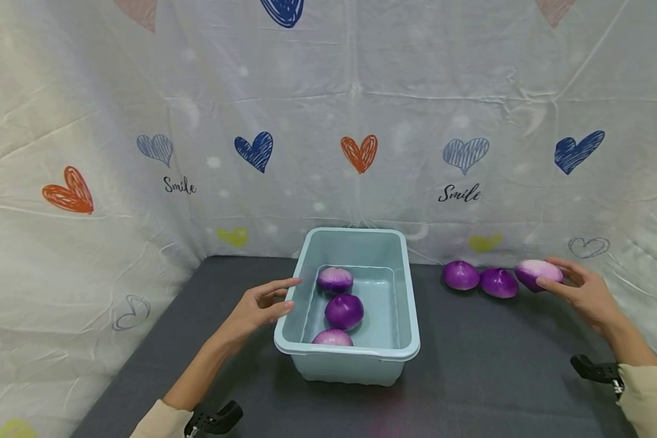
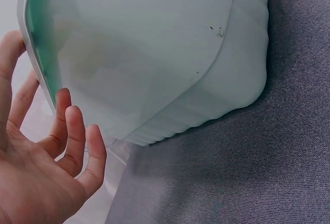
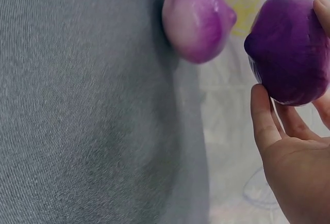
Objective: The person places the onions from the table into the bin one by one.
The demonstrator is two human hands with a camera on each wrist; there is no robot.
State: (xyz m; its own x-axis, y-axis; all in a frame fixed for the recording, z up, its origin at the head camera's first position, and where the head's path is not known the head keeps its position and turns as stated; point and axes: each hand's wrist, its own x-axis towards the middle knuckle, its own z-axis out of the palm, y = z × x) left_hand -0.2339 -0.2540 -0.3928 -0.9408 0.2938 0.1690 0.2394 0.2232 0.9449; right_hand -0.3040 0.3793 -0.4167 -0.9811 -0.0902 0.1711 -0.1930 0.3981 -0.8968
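In the head view my right hand [image 1: 586,298] holds a purple onion [image 1: 539,274] between thumb and fingers at the right. The right wrist view shows that onion [image 3: 289,48] raised off the table, gripped by the hand [image 3: 301,157]. Left of it two more purple onions [image 1: 499,283] sit side by side by the back edge. My left hand [image 1: 260,307] is at the left rim of a light blue plastic tub [image 1: 356,351], its fingers loosely bent. Inside the tub lie three onions [image 1: 344,311] in a row along its left side. The nearest is partly hidden by the front rim.
A dark grey cloth [image 1: 471,365] covers the table. Behind it hangs a white curtain [image 1: 317,121] printed with hearts and "Smile", close to the tub's back rim. Black straps [image 1: 213,420] are on both wrists.
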